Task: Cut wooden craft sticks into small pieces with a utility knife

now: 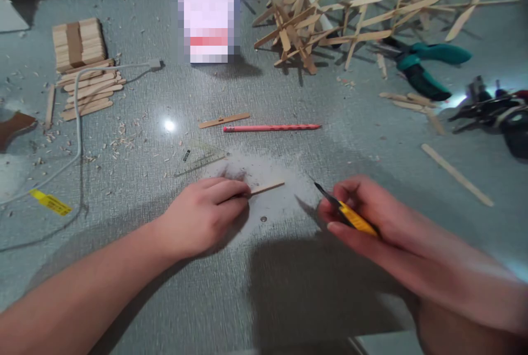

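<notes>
My left hand is closed around one end of a wooden craft stick, whose free end points right over a pale, dusty patch of the table. In my right hand is a yellow and black craft knife, its thin dark tip aimed up and left, apart from the stick. Beyond the left hand lies a clear set square. A pink pencil and a flat craft stick with a small slot rest farther back.
Bundled craft sticks and a white cable lie at left. Back right, a tangled heap of sticks stands near teal-handled pliers. Dark tools and a loose stick are at right. A blurred-out upright object stands behind.
</notes>
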{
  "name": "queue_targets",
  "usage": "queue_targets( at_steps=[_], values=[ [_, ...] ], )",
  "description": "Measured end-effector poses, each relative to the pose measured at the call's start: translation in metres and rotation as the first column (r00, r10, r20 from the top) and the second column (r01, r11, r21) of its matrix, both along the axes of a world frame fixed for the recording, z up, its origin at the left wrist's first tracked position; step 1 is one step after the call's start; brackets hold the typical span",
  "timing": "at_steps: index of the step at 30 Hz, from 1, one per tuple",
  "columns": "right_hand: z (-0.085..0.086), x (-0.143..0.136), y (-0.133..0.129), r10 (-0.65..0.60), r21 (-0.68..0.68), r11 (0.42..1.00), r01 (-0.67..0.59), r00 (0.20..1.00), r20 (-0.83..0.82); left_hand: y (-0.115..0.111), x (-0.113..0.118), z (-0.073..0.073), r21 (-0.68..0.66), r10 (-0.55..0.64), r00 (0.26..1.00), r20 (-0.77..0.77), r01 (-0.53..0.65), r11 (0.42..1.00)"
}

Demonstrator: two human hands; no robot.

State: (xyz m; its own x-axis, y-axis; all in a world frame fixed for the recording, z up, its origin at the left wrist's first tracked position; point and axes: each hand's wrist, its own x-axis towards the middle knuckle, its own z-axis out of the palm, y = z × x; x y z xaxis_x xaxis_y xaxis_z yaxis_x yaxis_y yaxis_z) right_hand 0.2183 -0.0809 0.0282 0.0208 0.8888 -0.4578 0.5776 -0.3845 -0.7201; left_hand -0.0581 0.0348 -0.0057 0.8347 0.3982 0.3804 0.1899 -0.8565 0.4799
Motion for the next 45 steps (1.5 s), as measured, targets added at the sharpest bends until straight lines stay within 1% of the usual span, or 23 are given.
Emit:
queue_targets(
  at_steps=[3,4,7,11,16,19,24,26,28,30,32,34,37,41,43,45],
  values=[
    [0.006,-0.004,0.007,0.048,0.022,0.999,-0.048,0.999,-0.017,-0.001,-0.001,-0.001,0.018,-0.035,0.999,-0.032,0.035,0.999],
    [0.007,-0.005,0.008,0.058,0.044,0.997,-0.057,0.998,-0.011,-0.001,-0.001,-0.001,0.016,-0.029,0.999,-0.035,0.030,0.999],
    [0.006,-0.007,0.008,0.106,0.105,0.988,-0.111,0.993,0.052,0.000,-0.002,-0.001,0.001,0.006,0.998,-0.063,-0.006,1.000],
    [0.004,-0.007,0.004,0.167,0.146,0.971,-0.189,0.974,0.152,0.001,-0.002,0.003,-0.011,0.045,0.993,-0.113,-0.047,0.999],
    [0.003,-0.007,0.006,0.185,0.194,0.953,-0.232,0.955,0.232,0.001,0.002,0.007,-0.002,0.103,0.991,-0.086,-0.104,0.995],
    [0.002,-0.007,0.008,0.208,0.208,0.943,-0.259,0.949,0.239,0.003,0.003,0.008,-0.028,0.116,0.990,-0.086,-0.118,0.993],
    [0.002,-0.009,0.009,0.284,0.212,0.922,-0.323,0.938,0.198,0.005,0.002,0.008,-0.091,0.123,0.987,-0.100,-0.133,0.987],
    [0.002,-0.009,0.008,0.292,0.216,0.919,-0.331,0.936,0.195,0.004,0.002,0.009,-0.110,0.127,0.988,-0.093,-0.137,0.984],
    [0.003,-0.009,0.007,0.275,0.228,0.920,-0.318,0.940,0.200,0.003,0.001,0.010,-0.111,0.116,0.991,-0.073,-0.124,0.986],
    [0.004,-0.008,0.006,0.264,0.242,0.920,-0.309,0.943,0.202,0.003,0.001,0.011,-0.106,0.080,0.995,-0.057,-0.086,0.991],
    [0.004,-0.007,0.007,0.268,0.250,0.916,-0.315,0.942,0.204,0.002,0.001,0.012,-0.111,0.044,0.998,-0.045,-0.049,0.993],
    [0.004,-0.006,0.007,0.285,0.250,0.909,-0.334,0.935,0.211,0.002,0.001,0.012,-0.117,0.036,0.999,-0.031,-0.040,0.992],
    [0.003,-0.004,0.008,0.304,0.246,0.902,-0.354,0.927,0.221,0.002,0.003,0.011,-0.090,0.097,0.995,-0.022,-0.098,0.991],
    [0.003,-0.006,0.007,0.315,0.232,0.902,-0.365,0.922,0.224,-0.001,0.006,0.009,-0.025,0.198,0.977,-0.077,-0.201,0.979],
    [0.004,-0.008,0.005,0.323,0.228,0.899,-0.374,0.918,0.232,-0.003,0.007,0.007,-0.031,0.225,0.968,-0.116,-0.230,0.973],
    [0.005,-0.010,0.004,0.315,0.253,0.892,-0.375,0.916,0.247,-0.005,0.007,0.007,-0.051,0.241,0.960,-0.145,-0.251,0.967]
  ],
)
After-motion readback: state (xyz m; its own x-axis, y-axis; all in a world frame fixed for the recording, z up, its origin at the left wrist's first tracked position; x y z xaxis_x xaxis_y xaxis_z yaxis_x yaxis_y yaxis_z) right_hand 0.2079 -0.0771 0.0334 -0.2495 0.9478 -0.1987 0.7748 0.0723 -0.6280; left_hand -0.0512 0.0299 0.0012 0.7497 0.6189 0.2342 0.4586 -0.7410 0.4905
